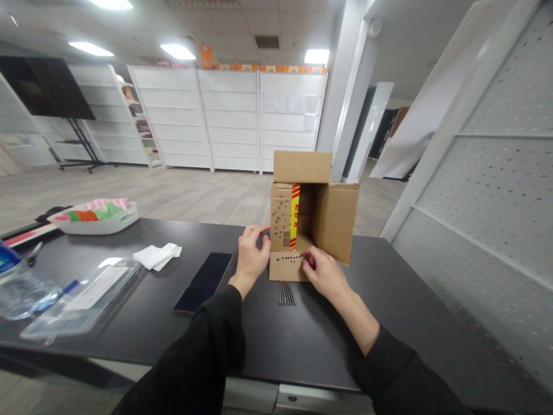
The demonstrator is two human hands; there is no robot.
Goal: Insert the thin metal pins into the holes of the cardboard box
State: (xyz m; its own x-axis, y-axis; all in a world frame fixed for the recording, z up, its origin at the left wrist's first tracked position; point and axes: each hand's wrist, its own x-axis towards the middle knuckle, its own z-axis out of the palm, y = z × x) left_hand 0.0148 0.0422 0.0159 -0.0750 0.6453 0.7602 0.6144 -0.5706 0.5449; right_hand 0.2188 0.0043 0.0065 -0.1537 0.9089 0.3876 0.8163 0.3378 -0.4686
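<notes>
An open cardboard box (337,222) stands on the dark table, its flaps spread. Several round nail heads dot its left flap beside a yellow-and-red tape strip (295,216). The lower front flap (285,272) carries a row of small dark dots and one larger nail head. My left hand (252,256) holds the box's left edge, thumb and forefinger curved against it. My right hand (325,274) is closed in a pinch at the lower flap's right part, on what looks like a nail, mostly hidden by the fingers. Several loose nails (286,293) lie side by side just below the flap.
Left of my left hand lies a black phone (205,282). Beyond it are folded white tissue (158,255), a clear plastic case (86,297), a water bottle (23,285) and a white basket (97,225) with coloured cloth. A perforated panel (488,190) rises at right.
</notes>
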